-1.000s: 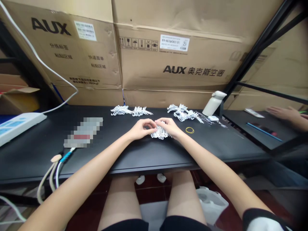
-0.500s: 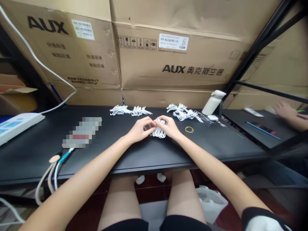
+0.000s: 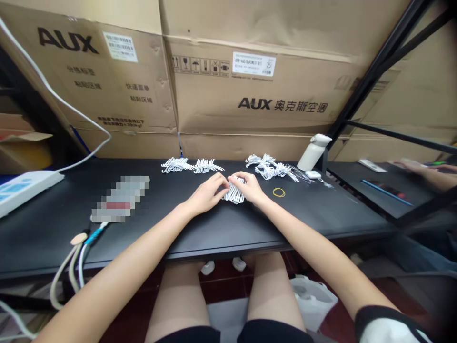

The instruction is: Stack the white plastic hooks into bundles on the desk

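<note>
A bundle of white hooks [image 3: 234,191] lies at the middle of the black table [image 3: 200,233]. My left hand [image 3: 210,191] is at its left side, thumb and fingers closed on its edge. From the right, my right hand [image 3: 249,186] grips the same bundle, its fingers over the top and hiding part of it. Behind my hands lie more white hook bundles, one group [image 3: 176,165] and another [image 3: 208,166] to the left, and a looser heap [image 3: 272,167] to the right. A yellow rubber band [image 3: 279,192] rests right of my right hand.
A white bottle [image 3: 314,151] and a small white case [image 3: 313,175] stand back right. At left are a blurred-out flat object [image 3: 123,197], cables and a power strip [image 3: 30,188]. Cardboard boxes [image 3: 214,105] rise behind. Another person's hand [image 3: 416,167] shows at far right.
The view has shifted slightly. My left hand's fingers have drawn a little closer together at the bundle. At far right, the other person's hand has moved left and lower.
</note>
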`<action>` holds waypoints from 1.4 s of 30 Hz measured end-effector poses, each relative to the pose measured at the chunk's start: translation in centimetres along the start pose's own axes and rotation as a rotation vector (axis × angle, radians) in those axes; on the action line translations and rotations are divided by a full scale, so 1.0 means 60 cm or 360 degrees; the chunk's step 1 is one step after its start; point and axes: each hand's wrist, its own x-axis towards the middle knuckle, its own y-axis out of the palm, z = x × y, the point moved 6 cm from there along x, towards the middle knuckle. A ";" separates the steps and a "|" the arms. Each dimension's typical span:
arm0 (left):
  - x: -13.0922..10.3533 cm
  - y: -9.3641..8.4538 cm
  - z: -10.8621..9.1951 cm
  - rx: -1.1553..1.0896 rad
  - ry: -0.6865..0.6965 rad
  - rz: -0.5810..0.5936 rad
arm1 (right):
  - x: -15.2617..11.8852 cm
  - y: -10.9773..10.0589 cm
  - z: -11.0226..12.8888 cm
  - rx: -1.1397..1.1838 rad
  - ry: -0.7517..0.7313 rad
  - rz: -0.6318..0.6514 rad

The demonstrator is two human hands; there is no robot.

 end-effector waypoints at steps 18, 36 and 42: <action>-0.001 -0.001 0.024 -0.0259 -0.0347 -0.0030 | 0.001 -0.011 0.012 0.0236 -0.0004 -0.0087; -0.002 0.025 0.042 -0.0565 -0.0399 0.0334 | 0.001 -0.003 -0.006 0.0482 0.0373 -0.0066; -0.002 0.019 0.042 -0.0455 -0.0397 0.0194 | 0.006 -0.023 -0.006 0.0330 0.0313 -0.0181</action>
